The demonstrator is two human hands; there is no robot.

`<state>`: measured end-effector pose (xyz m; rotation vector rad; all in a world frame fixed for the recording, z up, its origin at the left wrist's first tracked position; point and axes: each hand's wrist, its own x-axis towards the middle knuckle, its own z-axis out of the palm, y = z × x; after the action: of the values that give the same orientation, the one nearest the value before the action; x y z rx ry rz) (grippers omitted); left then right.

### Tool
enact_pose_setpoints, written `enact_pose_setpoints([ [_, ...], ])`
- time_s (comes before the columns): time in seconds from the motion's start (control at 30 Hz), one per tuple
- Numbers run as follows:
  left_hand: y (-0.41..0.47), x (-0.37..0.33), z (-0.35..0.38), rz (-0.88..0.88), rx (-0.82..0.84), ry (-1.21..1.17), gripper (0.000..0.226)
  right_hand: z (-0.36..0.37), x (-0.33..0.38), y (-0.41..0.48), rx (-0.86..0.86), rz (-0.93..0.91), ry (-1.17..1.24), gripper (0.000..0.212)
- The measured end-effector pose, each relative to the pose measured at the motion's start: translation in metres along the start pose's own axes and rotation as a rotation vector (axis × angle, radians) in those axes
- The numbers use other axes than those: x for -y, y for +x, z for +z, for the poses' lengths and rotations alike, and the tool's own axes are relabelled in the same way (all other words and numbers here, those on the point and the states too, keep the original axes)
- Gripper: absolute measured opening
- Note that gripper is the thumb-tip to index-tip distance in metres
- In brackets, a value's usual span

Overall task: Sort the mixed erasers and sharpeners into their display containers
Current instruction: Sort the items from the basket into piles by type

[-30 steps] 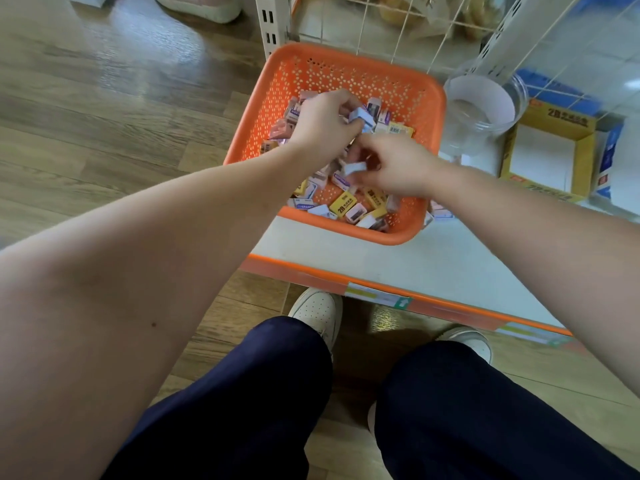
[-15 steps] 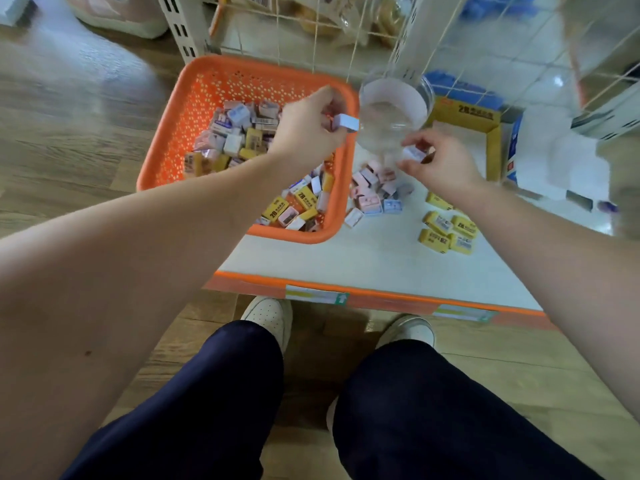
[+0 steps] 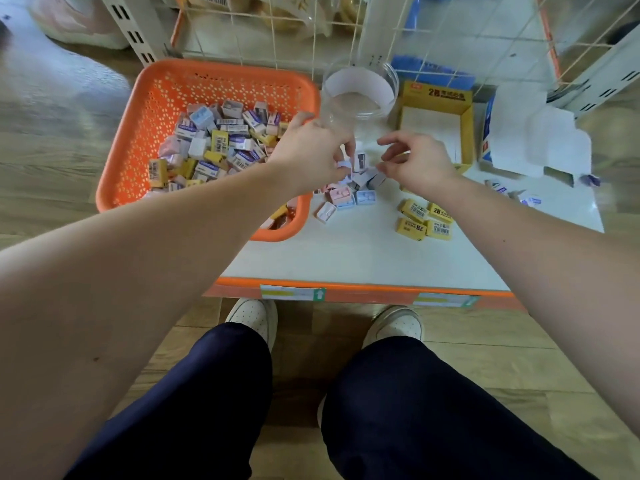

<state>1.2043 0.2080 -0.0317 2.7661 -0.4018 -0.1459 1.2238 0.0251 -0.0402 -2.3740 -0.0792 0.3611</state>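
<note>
An orange basket (image 3: pixel 152 109) at the left of the white shelf (image 3: pixel 363 258) holds several mixed yellow erasers and pastel sharpeners. A pile of pastel sharpeners (image 3: pixel 346 199) lies on the shelf just right of it, in front of a clear round jar (image 3: pixel 360 95). Yellow 2B erasers (image 3: pixel 424 220) lie in a small group further right, in front of the yellow 2B display box (image 3: pixel 436 102). My left hand (image 3: pixel 311 154) pinches a lavender sharpener (image 3: pixel 343 165) low over the pile. My right hand (image 3: pixel 415 161) hovers beside it with fingers apart and nothing visible in them.
An opened white carton (image 3: pixel 533 143) and a blue box sit at the right. A few small wrapped erasers (image 3: pixel 519 197) lie in front of them. A wire grid rack (image 3: pixel 311 36) rises behind the shelf. The shelf's orange front edge (image 3: pixel 363 292) is above my shoes.
Both hands left the basket and moved right to the sharpener pile. The left hand carried a lavender sharpener down to it. The right hand's fingers have spread apart.
</note>
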Motion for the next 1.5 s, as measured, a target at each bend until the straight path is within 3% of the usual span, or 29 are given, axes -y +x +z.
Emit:
enact_pose_setpoints([
  [0.17, -0.003, 0.003, -0.001, 0.007, -0.041, -0.034, 0.017, -0.001, -0.002, -0.002, -0.028, -0.017, -0.023, 0.026],
  [0.27, -0.007, 0.008, -0.005, -0.019, -0.151, -0.099, 0.027, 0.001, 0.001, -0.002, -0.039, -0.035, -0.034, 0.025],
  [0.4, -0.009, 0.026, -0.011, -0.143, -0.318, -0.279, 0.028, 0.006, 0.012, -0.001, -0.074, -0.089, -0.05, 0.024],
  [0.5, -0.013, 0.04, -0.016, -0.223, -0.354, -0.313, 0.027, 0.014, 0.023, -0.001, -0.086, -0.14, -0.048, 0.021],
  [0.67, -0.025, 0.06, -0.018, -0.265, -0.282, -0.333, 0.025, 0.029, 0.049, 0.003, -0.128, -0.218, -0.01, 0.02],
  [0.93, -0.041, 0.086, -0.014, -0.298, 0.079, -0.217, 0.017, 0.058, 0.097, 0.01, -0.084, -0.409, 0.004, 0.016],
  [1.07, -0.051, 0.1, -0.015, -0.319, 0.115, -0.132, 0.016, 0.07, 0.114, 0.007, 0.003, -0.54, -0.093, 0.018],
  [1.17, -0.054, 0.11, -0.016, -0.337, 0.152, -0.079, 0.023, 0.079, 0.117, 0.009, 0.088, -0.533, -0.214, 0.019],
  [1.33, -0.058, 0.115, -0.014, -0.263, 0.201, 0.001, 0.036, 0.089, 0.117, 0.009, 0.337, -0.536, -0.7, 0.025],
  [1.5, -0.06, 0.12, -0.014, -0.282, 0.124, 0.008, 0.048, 0.106, 0.12, 0.004, 0.288, -0.432, -1.023, 0.028],
])
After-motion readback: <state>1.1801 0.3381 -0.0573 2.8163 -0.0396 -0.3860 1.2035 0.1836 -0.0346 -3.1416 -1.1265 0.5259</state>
